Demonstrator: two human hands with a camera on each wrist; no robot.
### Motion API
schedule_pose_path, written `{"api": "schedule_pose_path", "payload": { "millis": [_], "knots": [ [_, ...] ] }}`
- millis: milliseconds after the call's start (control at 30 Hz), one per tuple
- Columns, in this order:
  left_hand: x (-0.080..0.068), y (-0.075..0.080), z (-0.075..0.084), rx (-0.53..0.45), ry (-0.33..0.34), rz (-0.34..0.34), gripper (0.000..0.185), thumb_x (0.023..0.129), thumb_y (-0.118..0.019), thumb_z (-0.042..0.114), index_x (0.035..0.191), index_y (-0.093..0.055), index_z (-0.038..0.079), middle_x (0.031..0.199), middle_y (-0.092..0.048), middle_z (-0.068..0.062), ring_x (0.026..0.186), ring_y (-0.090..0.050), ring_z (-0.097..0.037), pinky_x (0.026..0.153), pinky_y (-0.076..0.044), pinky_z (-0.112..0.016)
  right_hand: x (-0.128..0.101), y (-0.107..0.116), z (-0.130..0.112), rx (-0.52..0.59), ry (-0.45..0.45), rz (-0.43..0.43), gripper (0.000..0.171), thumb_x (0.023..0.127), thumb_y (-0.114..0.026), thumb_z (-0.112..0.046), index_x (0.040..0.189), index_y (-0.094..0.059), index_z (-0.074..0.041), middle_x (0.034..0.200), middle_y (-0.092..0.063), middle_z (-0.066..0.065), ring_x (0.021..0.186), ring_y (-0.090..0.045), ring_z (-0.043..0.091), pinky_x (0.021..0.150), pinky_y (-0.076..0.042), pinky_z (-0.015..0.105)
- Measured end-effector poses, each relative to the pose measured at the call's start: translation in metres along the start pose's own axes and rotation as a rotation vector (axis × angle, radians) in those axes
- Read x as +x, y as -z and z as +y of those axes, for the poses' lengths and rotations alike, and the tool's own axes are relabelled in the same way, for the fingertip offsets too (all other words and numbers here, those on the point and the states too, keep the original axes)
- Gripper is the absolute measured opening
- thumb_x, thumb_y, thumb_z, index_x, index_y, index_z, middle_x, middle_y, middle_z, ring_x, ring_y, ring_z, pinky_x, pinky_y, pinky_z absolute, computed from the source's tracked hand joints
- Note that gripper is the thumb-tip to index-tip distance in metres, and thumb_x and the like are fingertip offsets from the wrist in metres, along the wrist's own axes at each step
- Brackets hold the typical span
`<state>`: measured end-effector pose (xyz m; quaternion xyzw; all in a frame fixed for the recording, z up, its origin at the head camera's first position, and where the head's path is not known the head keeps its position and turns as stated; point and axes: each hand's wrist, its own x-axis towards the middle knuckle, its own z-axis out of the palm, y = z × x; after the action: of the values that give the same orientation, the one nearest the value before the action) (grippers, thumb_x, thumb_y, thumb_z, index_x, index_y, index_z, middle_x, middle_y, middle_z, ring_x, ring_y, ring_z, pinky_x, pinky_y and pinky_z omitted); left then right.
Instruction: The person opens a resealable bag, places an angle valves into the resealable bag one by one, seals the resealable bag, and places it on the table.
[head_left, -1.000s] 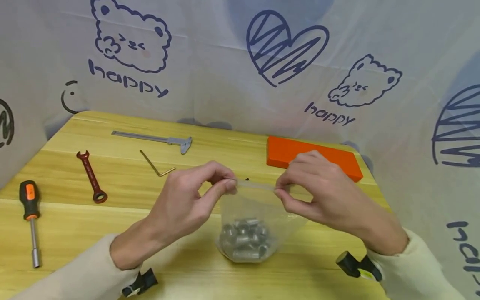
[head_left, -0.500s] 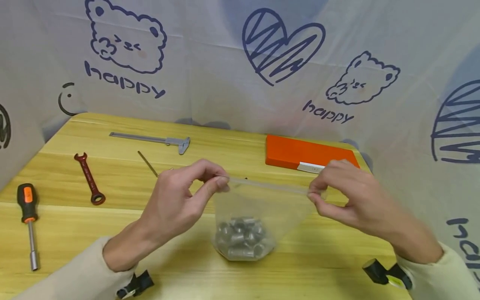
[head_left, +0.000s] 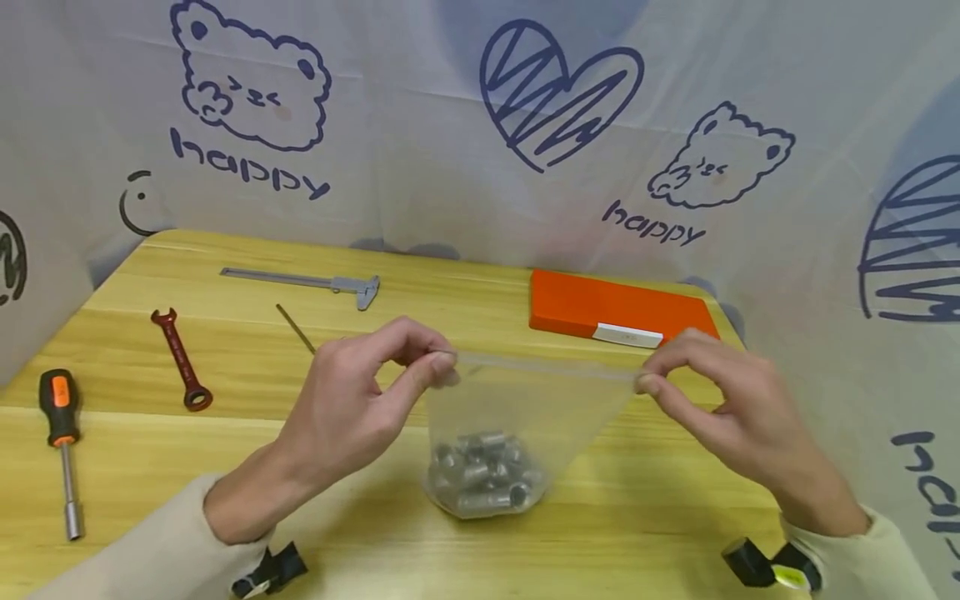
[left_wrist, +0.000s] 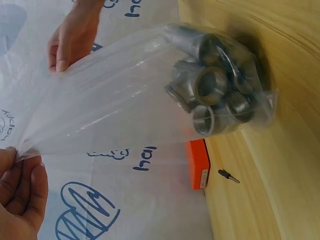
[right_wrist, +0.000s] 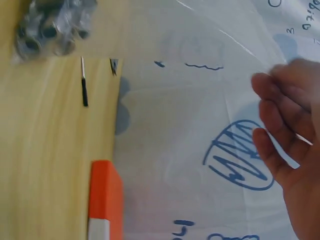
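Sliding right along the seal since the earlier frames, the right hand (head_left: 720, 400) pinched the far-right corner of the one clear plastic bag (head_left: 517, 417), while the left hand (head_left: 360, 400) pinched its left corner. It hung taut between them at the table's (head_left: 225, 467) near middle, a cluster of grey metal fittings (head_left: 483, 479) sagging inside. One orange case (head_left: 615, 310) lay beyond; wrench (head_left: 180, 358), screwdriver (head_left: 60, 433), caliper (head_left: 307, 282) lay left.
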<state>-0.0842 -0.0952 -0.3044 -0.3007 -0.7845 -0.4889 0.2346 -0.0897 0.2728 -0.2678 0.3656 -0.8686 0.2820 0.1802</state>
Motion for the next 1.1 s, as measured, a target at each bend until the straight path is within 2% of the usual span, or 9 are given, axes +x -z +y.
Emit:
{"api": "schedule_pose_path", "payload": {
  "millis": [167,300,400,500,600,700,800,933,1100],
  "knots": [
    [0.002,0.001,0.010,-0.088,0.027,-0.048,0.006,0.102,-0.077,0.009,0.102,-0.079,0.014,0.089,-0.081,0.011,0.078,-0.074,-0.003,0.062,-0.058,-0.024,-0.016,0.001,-0.005,0.253,-0.079,0.071,0.035,0.088,-0.070,0.026,0.107,-0.074,-0.003,0.101,-0.076,0.001,0.095,-0.069,0.011,0.098,-0.055,0.015],
    [0.005,-0.002,0.022,-0.197,0.072,-0.139,0.005,0.103,-0.076,0.012,0.101,-0.079,0.015,0.089,-0.080,0.011,0.079,-0.075,-0.004,0.065,-0.060,-0.027,-0.032,0.011,-0.005,0.464,-0.171,0.112,0.028,0.094,-0.059,0.029,0.108,-0.069,0.007,0.103,-0.075,0.006,0.093,-0.069,0.015,0.093,-0.059,0.018],
    [0.007,-0.008,0.028,-0.302,0.181,-0.237,0.005,0.105,-0.074,0.014,0.104,-0.078,0.014,0.091,-0.081,0.008,0.081,-0.077,-0.008,0.072,-0.064,-0.031,-0.042,0.016,0.001,0.465,-0.289,0.141,0.022,0.098,-0.059,0.024,0.108,-0.069,0.008,0.103,-0.075,0.006,0.090,-0.068,0.015,0.085,-0.060,0.018],
    [0.012,-0.019,0.025,-0.400,0.351,-0.322,0.007,0.108,-0.071,0.016,0.108,-0.077,0.012,0.094,-0.082,0.003,0.083,-0.078,-0.014,0.079,-0.066,-0.035,-0.047,0.017,0.012,0.349,-0.455,0.136,0.013,0.104,-0.063,0.010,0.109,-0.071,0.002,0.098,-0.075,0.001,0.088,-0.067,0.013,0.083,-0.058,0.015],
    [0.028,-0.035,0.013,-0.441,0.488,-0.363,0.011,0.109,-0.070,0.015,0.111,-0.076,0.007,0.097,-0.083,-0.003,0.083,-0.078,-0.019,0.083,-0.067,-0.039,-0.045,0.016,0.028,0.245,-0.579,0.118,0.007,0.108,-0.067,-0.006,0.111,-0.072,-0.002,0.094,-0.076,-0.003,0.089,-0.066,0.012,0.084,-0.054,0.013],
    [0.049,-0.052,-0.008,-0.353,0.532,-0.396,0.012,0.109,-0.070,0.016,0.111,-0.077,0.006,0.094,-0.082,-0.004,0.081,-0.075,-0.019,0.081,-0.066,-0.036,-0.037,0.011,0.051,0.211,-0.661,0.065,0.021,0.111,-0.067,-0.022,0.116,-0.071,-0.002,0.096,-0.076,-0.005,0.094,-0.065,0.012,0.087,-0.051,0.014],
    [0.062,-0.071,-0.038,-0.195,0.542,-0.457,0.013,0.109,-0.069,0.019,0.109,-0.078,0.009,0.093,-0.080,-0.005,0.083,-0.075,-0.019,0.074,-0.061,-0.030,-0.031,-0.004,0.081,0.194,-0.723,-0.039,0.033,0.111,-0.067,-0.035,0.122,-0.072,-0.003,0.099,-0.075,-0.008,0.096,-0.066,0.012,0.085,-0.051,0.016],
    [0.066,-0.093,-0.075,0.005,0.539,-0.520,0.015,0.109,-0.069,0.020,0.109,-0.081,0.011,0.095,-0.081,-0.006,0.087,-0.076,-0.024,0.071,-0.055,-0.029,-0.026,-0.036,0.120,0.196,-0.741,-0.166,0.034,0.111,-0.067,-0.032,0.122,-0.073,0.000,0.103,-0.077,0.000,0.094,-0.068,0.014,0.082,-0.056,0.021],
    [0.067,-0.107,-0.097,0.175,0.503,-0.545,0.017,0.107,-0.068,0.018,0.109,-0.083,0.010,0.095,-0.081,-0.002,0.085,-0.070,-0.020,0.077,-0.054,-0.032,-0.018,-0.063,0.140,0.104,-0.757,-0.219,0.032,0.109,-0.069,-0.032,0.118,-0.076,-0.002,0.107,-0.078,0.010,0.094,-0.065,0.018,0.077,-0.052,0.023]
  ]
}}
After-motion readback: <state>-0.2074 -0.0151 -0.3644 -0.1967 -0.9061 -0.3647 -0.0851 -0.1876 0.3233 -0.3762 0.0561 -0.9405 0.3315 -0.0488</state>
